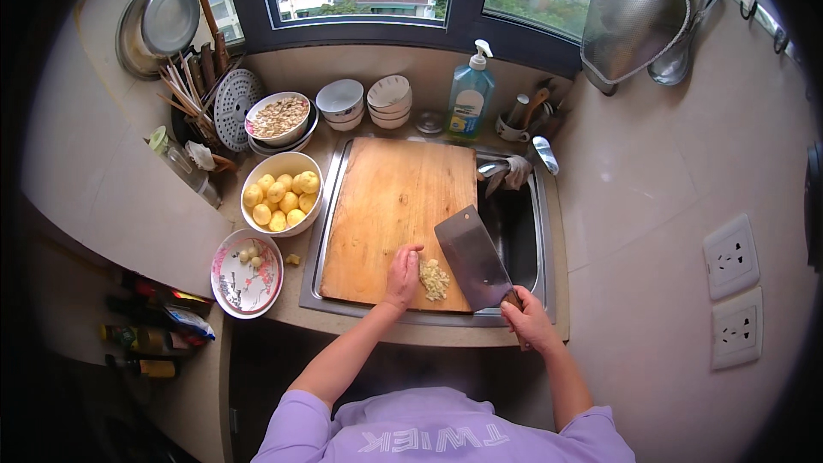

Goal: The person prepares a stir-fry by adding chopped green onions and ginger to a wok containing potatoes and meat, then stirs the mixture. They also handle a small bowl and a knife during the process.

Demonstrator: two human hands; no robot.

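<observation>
My right hand [530,321] grips the wooden handle of a cleaver [472,260], whose broad blade lies tilted over the right edge of a wooden cutting board [392,206]. A small heap of chopped garlic [434,280] sits on the board between the blade and my left hand [404,278]. That left hand rests edge-down on the wood beside the heap, fingers together and slightly bent, with nothing seen in it. The board spans most of a steel sink [543,251]. Left of it, a patterned plate [224,270] holds several whole garlic cloves [249,254].
A bowl of peeled potatoes [276,199] stands left of the board, with a bowl of peanuts [278,119] behind. Stacked bowls [339,103] and a soap bottle [471,96] line the window side. The faucet [495,168] is at the right rear, near the tiled wall.
</observation>
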